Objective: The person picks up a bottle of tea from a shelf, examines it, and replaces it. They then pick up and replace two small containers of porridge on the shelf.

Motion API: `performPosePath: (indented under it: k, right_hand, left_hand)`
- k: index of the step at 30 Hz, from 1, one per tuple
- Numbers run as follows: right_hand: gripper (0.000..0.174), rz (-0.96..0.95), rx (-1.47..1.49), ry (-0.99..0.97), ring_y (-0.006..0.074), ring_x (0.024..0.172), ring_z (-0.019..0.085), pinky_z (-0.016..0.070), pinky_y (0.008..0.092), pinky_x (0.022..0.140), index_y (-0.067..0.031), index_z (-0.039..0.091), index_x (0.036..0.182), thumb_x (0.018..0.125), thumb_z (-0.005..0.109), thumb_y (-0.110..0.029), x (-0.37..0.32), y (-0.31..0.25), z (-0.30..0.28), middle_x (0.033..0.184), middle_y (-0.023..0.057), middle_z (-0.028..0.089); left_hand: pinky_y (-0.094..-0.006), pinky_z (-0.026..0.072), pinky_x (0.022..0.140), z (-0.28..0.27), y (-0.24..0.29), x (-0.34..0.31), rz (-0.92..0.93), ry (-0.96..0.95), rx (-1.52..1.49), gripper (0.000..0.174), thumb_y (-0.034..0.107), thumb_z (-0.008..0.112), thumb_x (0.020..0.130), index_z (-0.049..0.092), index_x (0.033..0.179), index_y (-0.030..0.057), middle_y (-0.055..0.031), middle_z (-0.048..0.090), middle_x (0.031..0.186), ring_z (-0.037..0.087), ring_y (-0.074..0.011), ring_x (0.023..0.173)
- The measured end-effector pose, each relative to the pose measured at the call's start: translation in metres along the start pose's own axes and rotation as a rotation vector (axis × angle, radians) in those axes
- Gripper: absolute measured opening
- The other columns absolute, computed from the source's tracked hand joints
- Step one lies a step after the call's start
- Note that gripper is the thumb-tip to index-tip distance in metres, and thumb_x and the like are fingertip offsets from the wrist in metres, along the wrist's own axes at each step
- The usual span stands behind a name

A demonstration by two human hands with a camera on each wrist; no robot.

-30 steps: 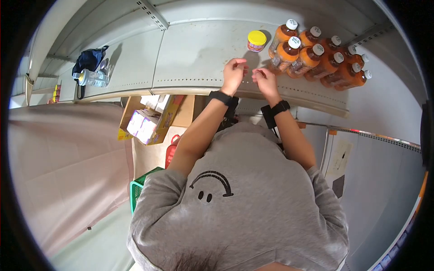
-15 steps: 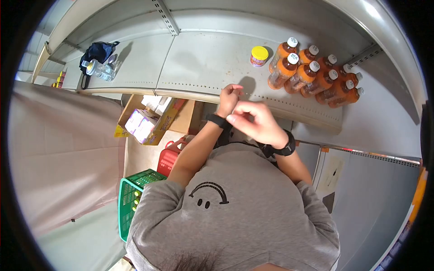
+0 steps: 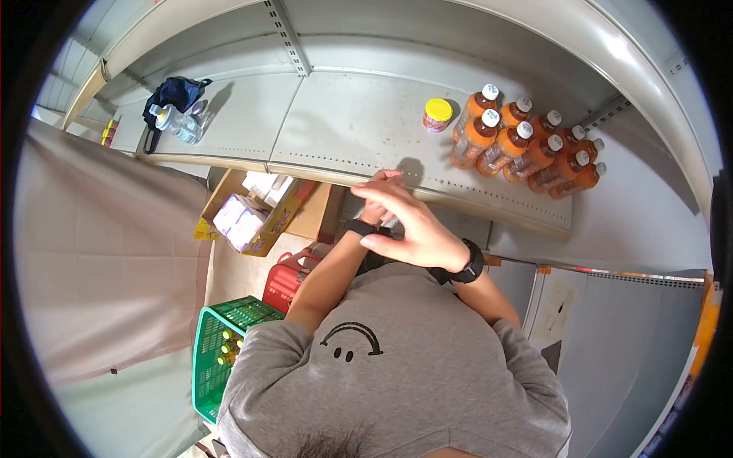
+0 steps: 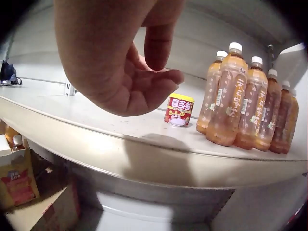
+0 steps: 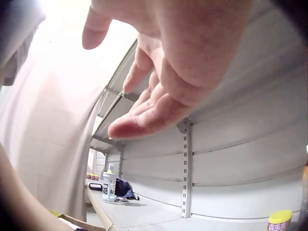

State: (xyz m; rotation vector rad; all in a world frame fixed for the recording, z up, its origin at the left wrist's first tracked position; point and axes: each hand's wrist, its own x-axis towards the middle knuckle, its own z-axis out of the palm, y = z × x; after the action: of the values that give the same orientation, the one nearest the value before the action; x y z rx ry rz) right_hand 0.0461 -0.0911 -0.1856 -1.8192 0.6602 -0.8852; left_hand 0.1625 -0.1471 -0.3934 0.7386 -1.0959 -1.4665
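My right hand [image 3: 418, 233] is raised in front of the shelf edge with its fingers stretched out, and it overlaps the left hand in the head view. My left hand [image 4: 120, 62] has loosely bent fingers with nothing in them; in the head view it is partly hidden behind the right. Nearest to the hands on the shelf [image 3: 359, 114] stands a small can with a yellow lid [image 3: 437, 114] and a red label. Just right of it, several orange drink bottles [image 3: 473, 143] with white caps stand upright in two rows. The right wrist view shows the right fingers [image 5: 139, 122] spread apart.
A clear bottle [image 3: 180, 126] and a dark blue bag [image 3: 177, 93] lie at the shelf's left end. Below are an open carton [image 3: 279, 221] with packs, a red basket [image 3: 284, 278] and a green basket [image 3: 200, 359] holding yellow-capped bottles. A pale curtain [image 3: 114, 252] hangs at left.
Both hands have drawn back from over the shelf towards the body. The right hand has moved left across the left one and straightened its fingers. The head view has shifted, showing more of the green basket.
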Motion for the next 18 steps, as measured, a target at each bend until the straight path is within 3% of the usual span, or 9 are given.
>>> performPosePath:
  k: [2, 3, 4, 6, 7, 12, 14, 16, 18]
  right_hand:
    - [0.058, -0.032, 0.029, -0.109, 0.0180, 0.097, 0.048, 0.0435, 0.0312, 0.079, -0.0069, 0.039, 0.125, 0.073, 0.065, -0.013, 0.004, -0.003, 0.007, 0.124, 0.0090, 0.042]
    - [0.062, -0.101, -0.038, -0.155, 0.0234, 0.107, 0.046, 0.0405, 0.0353, 0.087, -0.0078, 0.035, 0.128, 0.074, 0.064, -0.017, 0.006, -0.001, 0.009, 0.132, 0.0115, 0.035]
    - [0.062, -0.102, -0.038, -0.156, 0.0234, 0.107, 0.046, 0.0405, 0.0353, 0.087, -0.0078, 0.035, 0.128, 0.074, 0.064, -0.017, 0.007, -0.003, 0.011, 0.132, 0.0115, 0.035]
    - [0.068, -0.158, -0.167, -0.202, 0.0296, 0.120, 0.036, 0.0329, 0.0394, 0.096, -0.0091, 0.031, 0.131, 0.073, 0.064, -0.021, 0.007, -0.008, 0.016, 0.136, 0.0145, 0.028]
    - [0.072, -0.105, -0.132, -0.252, 0.0327, 0.126, 0.025, 0.0264, 0.0410, 0.100, -0.0106, 0.028, 0.133, 0.072, 0.065, -0.024, 0.008, -0.014, 0.013, 0.138, 0.0164, 0.021]
    - [0.075, -0.095, -0.207, -0.239, 0.0316, 0.126, 0.026, 0.0264, 0.0419, 0.100, -0.0119, 0.028, 0.133, 0.070, 0.067, -0.024, 0.001, -0.012, 0.007, 0.137, 0.0183, 0.022]
    - [0.076, -0.083, -0.227, -0.236, 0.0313, 0.126, 0.025, 0.0264, 0.0423, 0.100, -0.0120, 0.028, 0.133, 0.070, 0.067, -0.025, -0.001, -0.012, 0.004, 0.137, 0.0189, 0.022]
    - [0.076, -0.032, -0.271, -0.241, 0.0302, 0.127, 0.025, 0.0257, 0.0423, 0.100, -0.0108, 0.028, 0.133, 0.070, 0.068, -0.025, -0.001, -0.014, 0.001, 0.136, 0.0189, 0.024]
    - [0.076, -0.073, -0.313, -0.221, 0.0293, 0.127, 0.024, 0.0288, 0.0409, 0.099, -0.0097, 0.027, 0.133, 0.070, 0.068, -0.023, -0.001, -0.013, 0.001, 0.137, 0.0181, 0.022]
  left_hand:
    - [-0.0236, 0.0408, 0.063, 0.018, 0.024, 0.002, -0.335, 0.309, 0.072, 0.019, 0.015, 0.049, 0.082, 0.054, 0.098, 0.0087, -0.0034, 0.057, 0.081, 0.049, -0.0103, 0.069]
    - [-0.0235, 0.0418, 0.058, 0.025, 0.026, 0.008, -0.406, 0.408, 0.177, 0.016, 0.010, 0.046, 0.081, 0.058, 0.092, 0.0085, -0.0042, 0.060, 0.075, 0.050, -0.0102, 0.062]
    - [-0.0235, 0.0418, 0.058, 0.023, 0.025, 0.010, -0.405, 0.408, 0.177, 0.016, 0.010, 0.046, 0.081, 0.058, 0.092, 0.0085, -0.0042, 0.060, 0.075, 0.050, -0.0102, 0.062]
    - [-0.0234, 0.0422, 0.055, 0.018, 0.021, 0.012, -0.413, 0.379, 0.215, 0.017, 0.009, 0.045, 0.081, 0.059, 0.090, 0.0085, -0.0038, 0.060, 0.074, 0.051, -0.0104, 0.060]
    - [-0.0238, 0.0426, 0.055, 0.015, 0.019, 0.012, -0.411, 0.378, 0.199, 0.017, 0.009, 0.045, 0.081, 0.059, 0.091, 0.0083, -0.0041, 0.060, 0.075, 0.051, -0.0104, 0.061]
    - [-0.0238, 0.0426, 0.057, 0.011, 0.015, 0.008, -0.406, 0.406, 0.244, 0.019, 0.009, 0.044, 0.081, 0.058, 0.092, 0.0075, -0.0041, 0.059, 0.075, 0.051, -0.0111, 0.063]
    - [-0.0249, 0.0402, 0.058, 0.010, 0.016, 0.007, -0.384, 0.338, 0.258, 0.019, 0.018, 0.044, 0.086, 0.054, 0.095, 0.0057, -0.0020, 0.052, 0.072, 0.045, -0.0100, 0.065]
    - [-0.0245, 0.0397, 0.057, 0.012, 0.022, 0.005, -0.387, 0.309, 0.275, 0.018, 0.019, 0.043, 0.087, 0.053, 0.095, 0.0066, -0.0014, 0.052, 0.072, 0.044, -0.0098, 0.064]
    - [-0.0238, 0.0393, 0.055, 0.015, 0.025, 0.004, -0.351, 0.291, 0.160, 0.016, 0.019, 0.045, 0.088, 0.052, 0.096, 0.0074, -0.0009, 0.052, 0.073, 0.043, -0.0097, 0.064]
